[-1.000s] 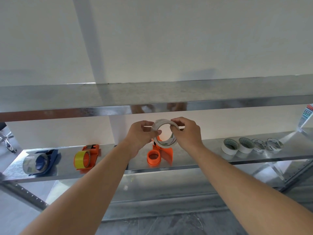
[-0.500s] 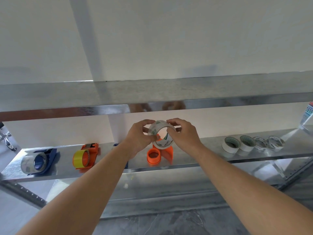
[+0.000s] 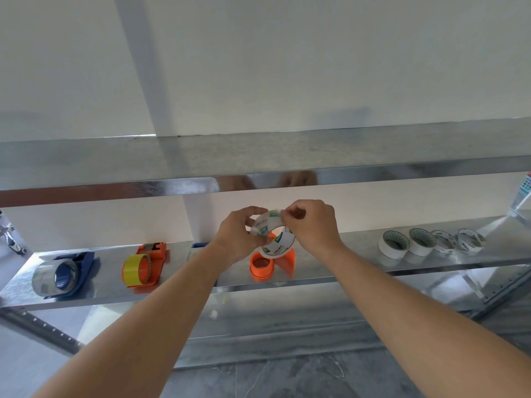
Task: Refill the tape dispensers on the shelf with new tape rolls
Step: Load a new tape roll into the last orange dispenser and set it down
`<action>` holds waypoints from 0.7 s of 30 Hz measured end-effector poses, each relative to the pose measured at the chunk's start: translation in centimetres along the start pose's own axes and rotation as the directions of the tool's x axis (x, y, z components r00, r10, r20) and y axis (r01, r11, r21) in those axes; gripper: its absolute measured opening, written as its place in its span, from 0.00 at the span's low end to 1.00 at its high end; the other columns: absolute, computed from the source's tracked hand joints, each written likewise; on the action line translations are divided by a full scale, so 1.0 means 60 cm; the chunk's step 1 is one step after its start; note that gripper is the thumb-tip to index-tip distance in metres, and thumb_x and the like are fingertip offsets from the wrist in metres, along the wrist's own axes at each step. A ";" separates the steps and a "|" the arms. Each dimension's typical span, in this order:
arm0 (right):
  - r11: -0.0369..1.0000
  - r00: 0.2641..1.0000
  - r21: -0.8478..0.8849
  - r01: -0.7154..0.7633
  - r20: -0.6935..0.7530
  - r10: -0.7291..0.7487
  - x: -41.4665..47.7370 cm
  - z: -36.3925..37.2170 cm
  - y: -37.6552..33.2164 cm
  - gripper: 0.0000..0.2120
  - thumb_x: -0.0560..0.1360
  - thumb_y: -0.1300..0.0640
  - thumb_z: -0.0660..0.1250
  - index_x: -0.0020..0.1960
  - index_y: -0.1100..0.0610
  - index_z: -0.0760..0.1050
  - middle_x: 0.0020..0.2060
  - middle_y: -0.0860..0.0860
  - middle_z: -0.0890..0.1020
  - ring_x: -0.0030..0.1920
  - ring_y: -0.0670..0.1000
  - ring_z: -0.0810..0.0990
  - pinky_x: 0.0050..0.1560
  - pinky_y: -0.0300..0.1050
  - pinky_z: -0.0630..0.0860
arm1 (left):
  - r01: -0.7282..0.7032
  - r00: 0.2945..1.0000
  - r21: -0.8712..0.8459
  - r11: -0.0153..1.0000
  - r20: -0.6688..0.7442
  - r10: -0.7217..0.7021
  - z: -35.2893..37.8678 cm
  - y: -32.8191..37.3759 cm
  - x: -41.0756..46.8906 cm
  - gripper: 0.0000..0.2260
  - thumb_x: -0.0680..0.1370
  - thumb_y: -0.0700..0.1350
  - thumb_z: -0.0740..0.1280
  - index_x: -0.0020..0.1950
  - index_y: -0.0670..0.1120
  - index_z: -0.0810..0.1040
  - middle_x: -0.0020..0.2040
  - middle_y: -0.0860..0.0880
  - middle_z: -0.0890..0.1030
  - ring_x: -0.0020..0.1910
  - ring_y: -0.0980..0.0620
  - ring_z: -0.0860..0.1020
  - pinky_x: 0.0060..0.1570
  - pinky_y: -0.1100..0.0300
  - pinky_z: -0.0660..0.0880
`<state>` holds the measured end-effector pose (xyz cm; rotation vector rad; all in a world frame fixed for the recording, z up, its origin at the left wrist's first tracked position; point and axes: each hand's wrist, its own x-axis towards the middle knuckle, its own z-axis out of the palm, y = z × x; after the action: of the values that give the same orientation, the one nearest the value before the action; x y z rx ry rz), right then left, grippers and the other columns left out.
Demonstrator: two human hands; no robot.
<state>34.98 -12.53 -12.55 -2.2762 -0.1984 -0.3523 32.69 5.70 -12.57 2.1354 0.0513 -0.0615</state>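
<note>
Tape roll [image 3: 277, 249]: clear, with a green-printed core, held in the air just above and in front of the empty orange dispenser, its opening tilted towards us.
Right hand [image 3: 313, 225]: thumb and forefinger pinch the roll's upper rim and the other fingers are curled; we judge it is picking for the loose end.
Left hand [image 3: 235, 239]: grasps the roll's left side, fingers curled over the top, steadying it.
Step in hand: by our reading, freeing the tape's end before the roll goes onto the hub.
Doing it well: we hold the roll firm in the left hand and drag a nail across the band until it catches the edge. We then lift a short tab squarely, since clear film may split if peeled at a slant. Before seating, we check which way the roll unwinds, so the tape can feed towards the cutter.
Orange dispenser [image 3: 271, 262]: stands on the shelf right under the roll, its round hub bare.
Yellow-tape dispenser [image 3: 143, 265]: orange, already loaded, well to the left.
Blue dispenser [image 3: 63, 274]: carries a clear roll, at the far left.
Blue shape [image 3: 199, 245]: mostly hidden behind the left forearm; we cannot tell what it is.
Spare rolls [image 3: 393, 244]: four in a row at the right, close together.
Shelf [image 3: 330, 254]: shiny metal, bearing everything above.
</note>
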 end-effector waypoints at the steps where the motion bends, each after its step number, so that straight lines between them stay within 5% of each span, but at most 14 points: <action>1: 1.000 1.000 0.019 -0.025 -0.005 0.025 0.000 0.000 0.000 0.06 0.78 0.52 0.74 0.46 0.54 0.86 0.40 0.46 0.86 0.39 0.43 0.82 0.38 0.32 0.70 | 0.008 1.000 -0.006 1.000 0.003 -0.008 0.000 -0.001 0.001 0.29 0.71 0.39 0.82 0.69 0.54 0.79 0.54 0.50 0.84 0.57 0.47 0.83 0.59 0.48 0.82; 10: 0.982 0.985 0.083 -0.170 0.030 0.168 0.005 0.015 0.008 0.07 0.80 0.54 0.70 0.45 0.56 0.81 0.40 0.48 0.84 0.41 0.46 0.81 0.41 0.33 0.72 | 0.077 0.997 -0.067 0.995 0.020 -0.076 -0.005 -0.018 0.010 0.25 0.73 0.36 0.80 0.65 0.52 0.77 0.57 0.50 0.82 0.57 0.50 0.80 0.45 0.63 0.77; 15: 0.903 0.936 0.249 -0.350 0.050 0.349 0.010 0.037 0.019 0.08 0.79 0.56 0.69 0.43 0.57 0.80 0.37 0.49 0.87 0.41 0.48 0.87 0.54 0.53 0.83 | 0.140 0.989 -0.152 0.978 0.056 -0.133 -0.009 -0.035 0.016 0.24 0.74 0.34 0.79 0.64 0.52 0.78 0.57 0.49 0.82 0.55 0.49 0.81 0.55 0.52 0.83; 21: 0.738 0.844 0.450 -0.502 0.068 0.532 0.016 0.057 0.024 0.06 0.80 0.61 0.67 0.47 0.62 0.80 0.39 0.54 0.88 0.38 0.50 0.89 0.54 0.52 0.85 | 0.222 0.974 -0.274 0.936 0.107 -0.200 -0.019 -0.058 0.025 0.22 0.75 0.32 0.77 0.62 0.51 0.79 0.55 0.46 0.83 0.52 0.47 0.83 0.48 0.55 0.84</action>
<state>36.89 -10.89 -15.47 -1.7509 0.3616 -0.0667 33.98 8.54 -15.02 1.8300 0.2314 -0.2488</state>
